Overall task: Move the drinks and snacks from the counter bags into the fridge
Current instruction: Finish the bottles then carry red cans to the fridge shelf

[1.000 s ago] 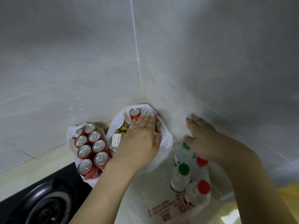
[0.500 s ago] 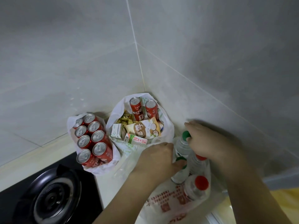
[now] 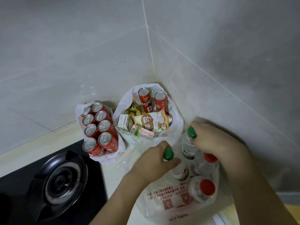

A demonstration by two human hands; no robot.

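Three white plastic bags stand in the counter corner. The left bag [image 3: 105,157] holds several red cans [image 3: 103,125]. The middle bag [image 3: 176,125] holds two tall red cans [image 3: 145,99], gold-wrapped sweets [image 3: 133,109] and drink cartons [image 3: 151,122]. The near bag with red print [image 3: 162,200] holds clear bottles, two with red caps [image 3: 207,186]. My left hand [image 3: 155,159] grips a green-capped bottle [image 3: 168,153] at its neck. My right hand [image 3: 212,138] grips another green-capped bottle [image 3: 188,143] near the top.
A black gas hob with a round burner [image 3: 62,181] lies at the lower left, close to the can bag. Grey tiled walls [image 3: 211,62] meet in a corner right behind the bags. A pale counter strip [image 3: 40,146] runs along the left wall.
My left hand left the middle bag and came down to the bottle bag, closing on a green-capped bottle. My right hand stayed on its bottle. The middle bag's contents are now uncovered.
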